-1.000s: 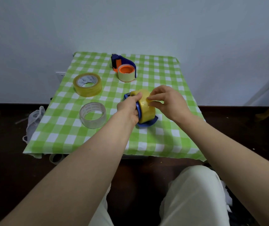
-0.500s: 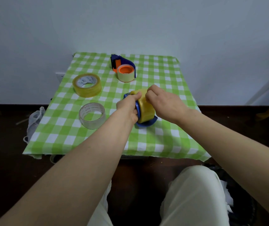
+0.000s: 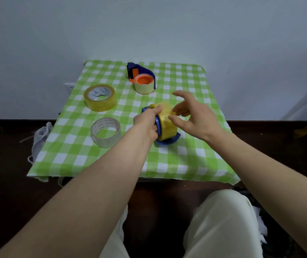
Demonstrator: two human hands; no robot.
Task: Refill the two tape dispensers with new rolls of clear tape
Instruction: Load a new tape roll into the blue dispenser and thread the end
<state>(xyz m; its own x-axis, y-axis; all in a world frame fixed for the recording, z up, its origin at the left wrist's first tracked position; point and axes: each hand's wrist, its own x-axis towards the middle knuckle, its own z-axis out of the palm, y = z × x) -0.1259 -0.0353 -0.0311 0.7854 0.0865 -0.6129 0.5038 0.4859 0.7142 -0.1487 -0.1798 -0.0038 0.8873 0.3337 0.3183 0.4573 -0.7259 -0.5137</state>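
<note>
A blue tape dispenser [image 3: 168, 141] stands on edge in the middle of the table with a thick yellowish roll of tape [image 3: 166, 123] seated in it. My left hand [image 3: 147, 122] grips the dispenser's left side, thumb over the top of the roll. My right hand [image 3: 191, 113] hovers just right of the roll, fingers spread and loosely bent, fingertips at the roll's upper face. A second blue and orange dispenser [image 3: 141, 77] with a pale roll on it lies at the back.
A full yellowish tape roll [image 3: 100, 97] lies flat at the left, and a thinner clear roll [image 3: 105, 132] lies in front of it. The green checked cloth [image 3: 186, 157] covers a small table against a white wall. A white bag [image 3: 40, 138] lies on the dark floor, left.
My right hand has lifted off the roll and opened, its fingers spreading out to the right. My left hand keeps its hold on the dispenser.
</note>
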